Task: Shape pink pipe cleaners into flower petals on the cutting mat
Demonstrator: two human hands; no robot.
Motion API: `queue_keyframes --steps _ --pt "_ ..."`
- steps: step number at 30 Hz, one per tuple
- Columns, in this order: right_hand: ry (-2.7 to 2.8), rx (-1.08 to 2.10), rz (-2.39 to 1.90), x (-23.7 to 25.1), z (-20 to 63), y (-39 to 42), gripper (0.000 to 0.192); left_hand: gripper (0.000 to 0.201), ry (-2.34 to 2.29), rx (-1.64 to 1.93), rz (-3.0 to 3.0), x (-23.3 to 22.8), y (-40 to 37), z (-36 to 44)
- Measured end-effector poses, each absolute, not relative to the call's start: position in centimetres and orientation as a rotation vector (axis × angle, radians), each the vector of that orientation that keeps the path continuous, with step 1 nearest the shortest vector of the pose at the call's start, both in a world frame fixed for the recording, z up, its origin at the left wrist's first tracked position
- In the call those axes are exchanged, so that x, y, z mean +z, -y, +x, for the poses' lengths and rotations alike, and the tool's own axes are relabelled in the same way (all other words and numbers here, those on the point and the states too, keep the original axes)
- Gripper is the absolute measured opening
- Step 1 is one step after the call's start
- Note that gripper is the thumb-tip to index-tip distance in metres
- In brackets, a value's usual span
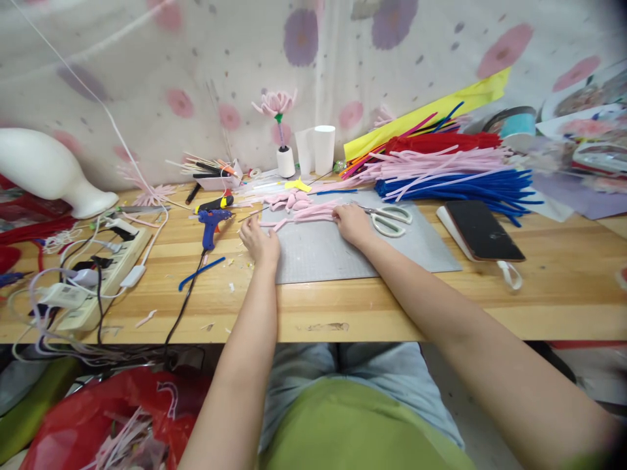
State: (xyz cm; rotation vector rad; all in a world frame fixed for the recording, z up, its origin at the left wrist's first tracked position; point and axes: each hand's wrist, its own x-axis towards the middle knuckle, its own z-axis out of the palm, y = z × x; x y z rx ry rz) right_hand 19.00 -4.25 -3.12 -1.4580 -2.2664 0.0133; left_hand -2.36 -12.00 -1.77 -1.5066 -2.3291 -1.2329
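My left hand [260, 243] is at the left edge of a grey cutting mat [318, 258], its fingers curled at the end of a pink pipe cleaner [273, 225]. Resting on the mat, my right hand [353, 225] has its fingers closed over the right end of a bunch of pink pipe cleaners [313, 212]. Its fingertips are partly hidden. Scissors with pale handles [389, 220] lie just right of that hand. Behind the bunch are looped pink pipe-cleaner petals [296, 198].
A blue glue gun [211, 225] and a power strip [108, 277] with tangled cables are on the left. Piles of pink [435, 163] and blue pipe cleaners [455, 189] lie back right, near a phone [482, 228]. A pink pipe-cleaner flower [277, 108] stands at the back.
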Motion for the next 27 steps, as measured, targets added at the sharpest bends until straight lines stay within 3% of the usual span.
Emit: queue_keyframes --steps 6,13,16,22,27 --pt "2.429 -0.085 -1.081 -1.5 19.7 5.2 0.023 0.041 2.010 -1.107 -2.114 -1.8 12.2 0.8" --pt "2.165 0.052 -1.184 -1.7 19.4 7.0 0.026 0.031 2.242 -1.054 -2.191 -2.5 12.4 1.8" --pt "1.982 0.344 -1.196 -1.8 18.9 6.9 0.022 0.024 2.346 -1.397 -2.138 -2.7 12.3 2.1" --pt "1.752 1.415 -0.903 -1.3 18.0 6.8 0.012 0.017 2.578 -2.539 -1.946 -3.0 11.7 3.6" --pt "1.626 1.505 -0.833 -1.2 17.0 7.5 0.013 0.021 2.735 -2.674 -1.971 -2.2 12.0 3.8"
